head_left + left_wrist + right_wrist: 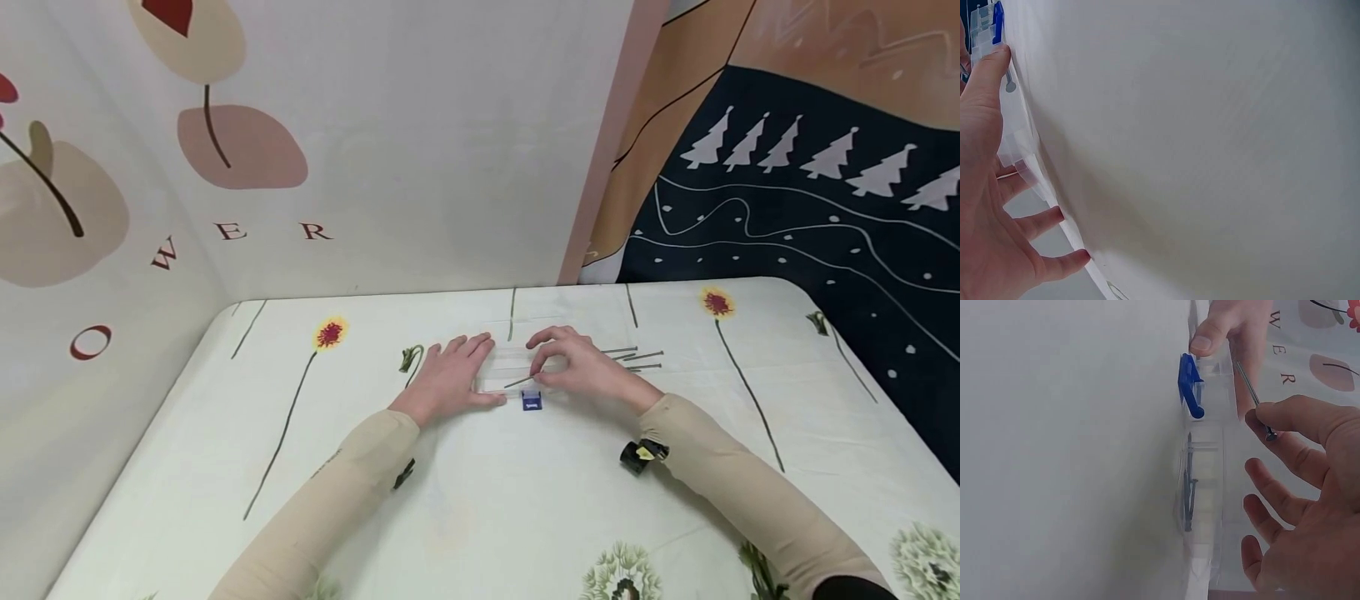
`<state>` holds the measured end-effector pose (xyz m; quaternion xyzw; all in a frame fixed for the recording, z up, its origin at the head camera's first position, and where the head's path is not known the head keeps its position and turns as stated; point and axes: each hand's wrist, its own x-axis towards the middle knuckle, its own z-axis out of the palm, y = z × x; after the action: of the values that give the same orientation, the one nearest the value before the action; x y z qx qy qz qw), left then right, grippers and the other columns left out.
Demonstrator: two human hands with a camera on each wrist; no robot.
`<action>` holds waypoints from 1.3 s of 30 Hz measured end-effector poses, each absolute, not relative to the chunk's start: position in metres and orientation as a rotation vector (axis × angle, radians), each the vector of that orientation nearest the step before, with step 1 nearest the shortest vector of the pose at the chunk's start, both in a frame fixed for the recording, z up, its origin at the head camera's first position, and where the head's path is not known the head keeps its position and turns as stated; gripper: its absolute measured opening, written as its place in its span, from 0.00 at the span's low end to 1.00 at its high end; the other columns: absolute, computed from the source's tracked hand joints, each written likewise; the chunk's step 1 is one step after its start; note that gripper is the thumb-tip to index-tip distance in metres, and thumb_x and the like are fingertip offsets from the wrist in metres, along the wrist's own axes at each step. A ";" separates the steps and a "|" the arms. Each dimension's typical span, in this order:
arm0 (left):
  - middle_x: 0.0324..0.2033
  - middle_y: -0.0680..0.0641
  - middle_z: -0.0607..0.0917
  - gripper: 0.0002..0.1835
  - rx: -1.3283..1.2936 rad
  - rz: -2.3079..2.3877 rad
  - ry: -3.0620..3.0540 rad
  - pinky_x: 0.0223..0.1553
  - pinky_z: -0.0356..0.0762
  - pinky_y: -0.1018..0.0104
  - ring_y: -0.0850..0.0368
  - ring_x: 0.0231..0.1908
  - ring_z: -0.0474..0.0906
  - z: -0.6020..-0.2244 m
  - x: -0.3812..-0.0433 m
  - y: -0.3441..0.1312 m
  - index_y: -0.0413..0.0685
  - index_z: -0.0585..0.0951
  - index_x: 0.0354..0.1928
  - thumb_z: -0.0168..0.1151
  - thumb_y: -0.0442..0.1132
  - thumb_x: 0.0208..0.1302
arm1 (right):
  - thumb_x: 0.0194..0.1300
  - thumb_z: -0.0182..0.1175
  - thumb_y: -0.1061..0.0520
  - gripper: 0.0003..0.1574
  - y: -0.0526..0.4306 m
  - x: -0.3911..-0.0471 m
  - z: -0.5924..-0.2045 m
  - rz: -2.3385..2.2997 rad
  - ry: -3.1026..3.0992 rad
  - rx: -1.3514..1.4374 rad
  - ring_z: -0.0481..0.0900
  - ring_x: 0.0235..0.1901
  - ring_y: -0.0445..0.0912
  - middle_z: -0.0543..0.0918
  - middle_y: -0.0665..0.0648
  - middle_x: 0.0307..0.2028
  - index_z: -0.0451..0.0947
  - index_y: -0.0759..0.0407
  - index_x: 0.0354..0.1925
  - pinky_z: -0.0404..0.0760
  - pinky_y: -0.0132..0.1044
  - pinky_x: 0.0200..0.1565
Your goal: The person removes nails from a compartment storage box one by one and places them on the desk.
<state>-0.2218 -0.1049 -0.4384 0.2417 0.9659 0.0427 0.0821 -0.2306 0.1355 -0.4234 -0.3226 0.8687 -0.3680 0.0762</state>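
Fingers of the person's right hand (581,367) pinch one slim grey metal nail (1247,386) between thumb and forefinger, the others curving loosely, just above a shallow clear plastic box (1217,397). Over at the box's left end, the left hand (450,379) spreads its fingers wide, thumb against the front edge. From here I see a bright blue plastic latch (532,401) on that edge, with a small white mark too tiny to read. More grey metal nails (643,357) lie right of the right hand; I can't tell whether they are inside the box. Dark red capitals O (91,342), W (163,253), E (230,231) and R (316,231) run across the pale fabric wall hanging (435,142) behind the white, flower-printed tablecloth (465,517). Some faint marking on the beige left sleeve (330,483) is illegible.
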 end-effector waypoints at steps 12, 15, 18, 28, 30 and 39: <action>0.73 0.48 0.56 0.52 0.719 0.134 2.878 0.62 0.55 0.37 0.41 0.69 0.54 -0.438 -0.221 -0.106 0.49 0.57 0.75 0.56 0.72 0.56 | 0.60 0.66 0.61 0.02 0.153 -0.231 -0.423 -1.187 2.574 -0.910 0.71 0.55 0.55 0.80 0.57 0.49 0.84 0.59 0.32 0.65 0.53 0.59; 0.73 0.48 0.56 0.52 0.722 0.125 2.883 0.62 0.56 0.37 0.41 0.69 0.54 -0.438 -0.221 -0.106 0.49 0.57 0.74 0.56 0.72 0.56 | 0.60 0.66 0.62 0.02 0.158 -0.230 -0.421 -1.216 2.567 -0.876 0.71 0.56 0.55 0.80 0.57 0.49 0.84 0.61 0.33 0.64 0.52 0.60; 0.73 0.48 0.56 0.52 0.729 0.127 2.883 0.62 0.55 0.36 0.41 0.70 0.54 -0.438 -0.220 -0.106 0.49 0.57 0.74 0.56 0.72 0.57 | 0.61 0.65 0.63 0.02 0.165 -0.229 -0.421 -1.233 2.570 -0.849 0.71 0.56 0.55 0.79 0.58 0.49 0.84 0.61 0.33 0.64 0.52 0.60; 0.73 0.48 0.56 0.52 0.742 0.137 2.884 0.62 0.55 0.36 0.41 0.69 0.54 -0.437 -0.220 -0.106 0.48 0.57 0.74 0.55 0.72 0.57 | 0.61 0.64 0.66 0.04 0.187 -0.230 -0.420 -1.244 2.599 -0.746 0.72 0.55 0.56 0.79 0.60 0.49 0.85 0.61 0.34 0.67 0.52 0.57; 0.73 0.48 0.56 0.52 0.741 0.141 2.884 0.62 0.55 0.36 0.41 0.69 0.54 -0.437 -0.220 -0.106 0.48 0.57 0.74 0.56 0.72 0.57 | 0.61 0.64 0.67 0.04 0.190 -0.230 -0.420 -1.245 2.610 -0.729 0.72 0.54 0.56 0.79 0.60 0.49 0.85 0.62 0.34 0.66 0.52 0.58; 0.73 0.49 0.56 0.52 0.727 0.126 2.881 0.62 0.55 0.37 0.41 0.70 0.53 -0.439 -0.221 -0.106 0.48 0.57 0.75 0.56 0.72 0.57 | 0.63 0.63 0.65 0.04 0.207 -0.227 -0.422 -1.289 2.600 -0.659 0.71 0.55 0.57 0.78 0.63 0.50 0.84 0.63 0.37 0.70 0.55 0.57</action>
<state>-0.2206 -0.1064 -0.4388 0.2436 0.9653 0.0422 0.0839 -0.2266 0.2072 -0.4221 -0.2206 0.8707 -0.4317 0.0826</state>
